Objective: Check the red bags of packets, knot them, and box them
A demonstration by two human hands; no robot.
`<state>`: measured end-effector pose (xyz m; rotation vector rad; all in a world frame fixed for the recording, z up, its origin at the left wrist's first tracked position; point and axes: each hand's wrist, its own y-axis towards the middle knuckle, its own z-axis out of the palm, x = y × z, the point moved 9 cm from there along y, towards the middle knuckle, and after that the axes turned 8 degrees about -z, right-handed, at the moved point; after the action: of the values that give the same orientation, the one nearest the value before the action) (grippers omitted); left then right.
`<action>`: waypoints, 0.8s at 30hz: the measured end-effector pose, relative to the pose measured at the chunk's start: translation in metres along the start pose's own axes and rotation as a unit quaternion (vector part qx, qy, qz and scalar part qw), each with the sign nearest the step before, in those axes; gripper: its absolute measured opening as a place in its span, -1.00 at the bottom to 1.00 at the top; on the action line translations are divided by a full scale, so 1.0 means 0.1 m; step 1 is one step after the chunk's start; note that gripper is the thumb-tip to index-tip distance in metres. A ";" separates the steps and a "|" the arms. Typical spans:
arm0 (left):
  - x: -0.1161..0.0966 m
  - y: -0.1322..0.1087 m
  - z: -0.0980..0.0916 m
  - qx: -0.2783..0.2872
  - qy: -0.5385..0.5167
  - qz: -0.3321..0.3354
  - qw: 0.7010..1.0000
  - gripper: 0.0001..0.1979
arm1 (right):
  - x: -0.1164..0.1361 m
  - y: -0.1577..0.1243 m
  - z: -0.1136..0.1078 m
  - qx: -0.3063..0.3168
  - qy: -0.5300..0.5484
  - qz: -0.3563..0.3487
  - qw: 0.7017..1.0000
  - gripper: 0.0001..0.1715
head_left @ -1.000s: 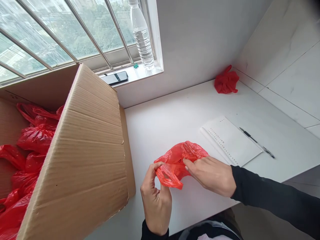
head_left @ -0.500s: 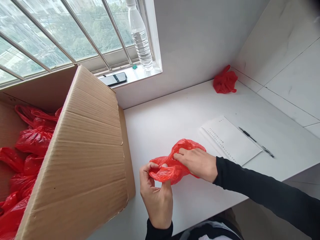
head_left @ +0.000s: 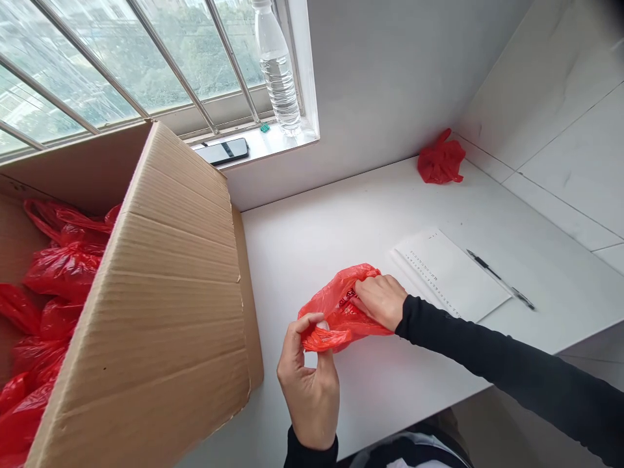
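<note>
Thin, translucent red plastic bag with dark printing: I have it in front of me, over the near part of the smooth white worktop, and I cannot tell whether its underside touches the surface. My left hand pinches its gathered edge between thumb and fingers. My right hand reaches into the bag with fingers bent; the plastic hides their tips, so I cannot tell whether they grip anything. To the right of the bag lies a white paper notebook with small dark marks, and just beyond it a slim clear pen with a black grip. In the far corner, by the walls, sits a bunched red plastic bundle. On my left stands a large brown cardboard box holding several shiny red plastic bags. Past it, on the white windowsill, a dark flat phone lies near an upright clear plastic bottle, partly filled with clear liquid.
</note>
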<state>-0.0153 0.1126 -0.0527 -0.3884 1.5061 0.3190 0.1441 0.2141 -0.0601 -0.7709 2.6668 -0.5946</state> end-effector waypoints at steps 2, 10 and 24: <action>0.04 0.01 -0.01 0.000 0.004 -0.013 1.000 -0.87 | -0.03 -0.06 -0.03 -0.006 -0.004 0.009 1.000 -0.65; 0.03 0.00 -0.06 -0.016 0.021 -0.013 1.000 -0.78 | 0.02 -0.21 -0.07 0.017 -0.001 -0.034 0.999 -0.81; -0.30 -0.03 -0.25 -0.076 0.142 0.127 0.979 -0.71 | -0.47 -0.73 -0.39 -0.220 0.008 0.054 0.974 -0.30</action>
<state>-0.0380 0.0999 -0.0229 -0.3743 1.8219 0.6032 0.1985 0.1961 0.0156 -0.7219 2.8679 0.0255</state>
